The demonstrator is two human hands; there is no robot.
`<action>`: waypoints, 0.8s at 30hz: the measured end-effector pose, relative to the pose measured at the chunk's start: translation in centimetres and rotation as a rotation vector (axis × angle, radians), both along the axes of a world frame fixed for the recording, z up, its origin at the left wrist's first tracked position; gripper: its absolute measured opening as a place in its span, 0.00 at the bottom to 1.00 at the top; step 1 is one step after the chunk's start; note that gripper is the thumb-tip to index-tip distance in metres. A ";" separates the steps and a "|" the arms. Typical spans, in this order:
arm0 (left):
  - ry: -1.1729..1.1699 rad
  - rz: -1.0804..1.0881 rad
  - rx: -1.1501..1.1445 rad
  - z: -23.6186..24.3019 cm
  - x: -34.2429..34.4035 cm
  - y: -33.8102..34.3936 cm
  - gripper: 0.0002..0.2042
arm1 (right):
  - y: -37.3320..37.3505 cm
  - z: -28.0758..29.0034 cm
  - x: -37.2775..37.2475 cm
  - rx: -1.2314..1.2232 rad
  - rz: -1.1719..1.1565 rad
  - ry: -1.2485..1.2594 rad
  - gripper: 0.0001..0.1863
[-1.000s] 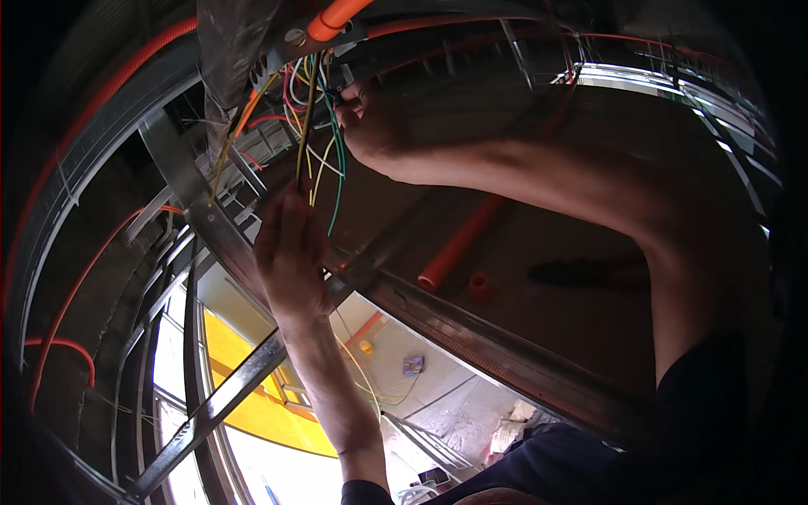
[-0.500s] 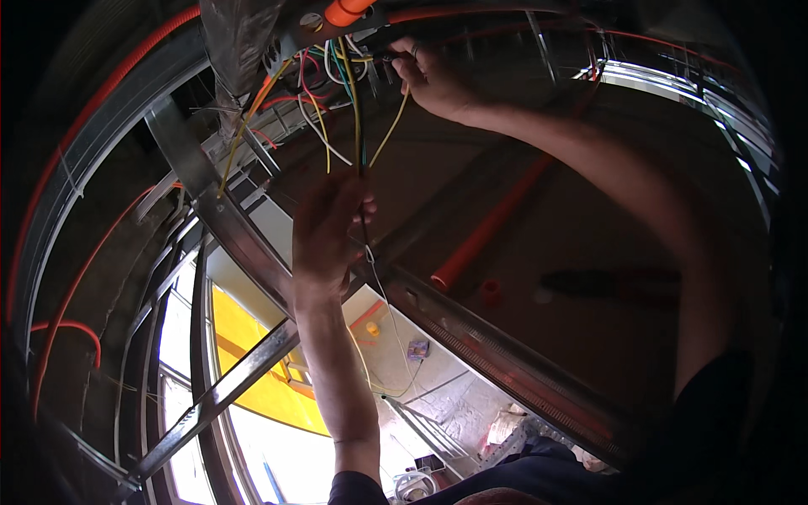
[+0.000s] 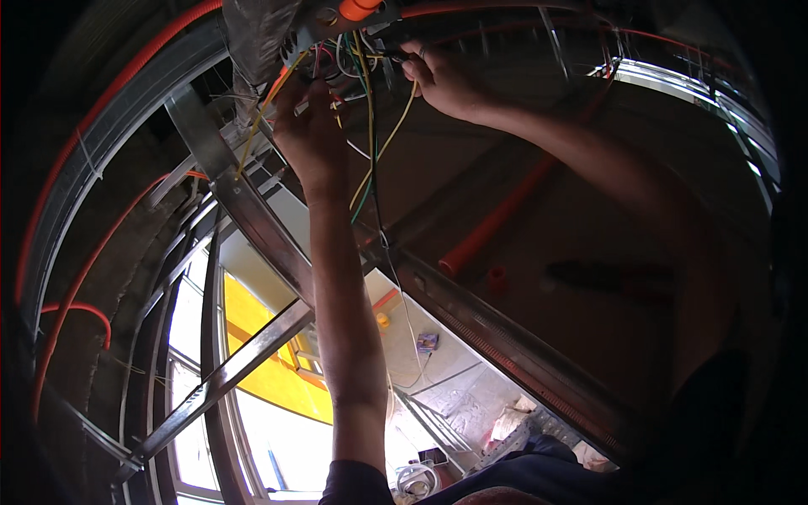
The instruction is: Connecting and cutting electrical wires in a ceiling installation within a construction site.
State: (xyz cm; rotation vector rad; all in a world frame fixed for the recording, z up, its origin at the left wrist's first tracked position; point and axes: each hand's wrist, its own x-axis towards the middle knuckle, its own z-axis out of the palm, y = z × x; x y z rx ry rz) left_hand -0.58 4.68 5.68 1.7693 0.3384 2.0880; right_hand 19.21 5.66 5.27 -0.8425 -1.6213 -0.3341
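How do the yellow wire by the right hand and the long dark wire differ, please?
The yellow wire is light-toned; the dark wire looks nearly black. The yellow wire slants leftward as it descends from beside the right hand; the dark wire hangs almost straight. The dark wire drops lower than the yellow wire, meeting a thin pale strand. Both are slender and hang downward.

Super dim up top: bare left hand [image 3: 313, 139] shadowed, flat brown board [image 3: 471, 172] nearly black. White glare blows out lower left by the bright yellow panel [image 3: 246, 310], and fisheye bends that long silver metal rail [image 3: 147, 101].
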 end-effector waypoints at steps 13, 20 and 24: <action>0.083 0.555 0.198 -0.4 -0.1 1.6 0.11 | 1.1 0.3 0.9 -0.036 0.045 0.000 0.17; -0.028 0.162 0.043 -1.3 0.0 1.9 0.11 | -0.1 2.2 1.5 -0.035 -0.024 -0.029 0.16; -0.107 -0.023 -0.038 -1.4 0.0 2.7 0.10 | -2.7 3.4 1.6 -0.070 0.001 -0.013 0.10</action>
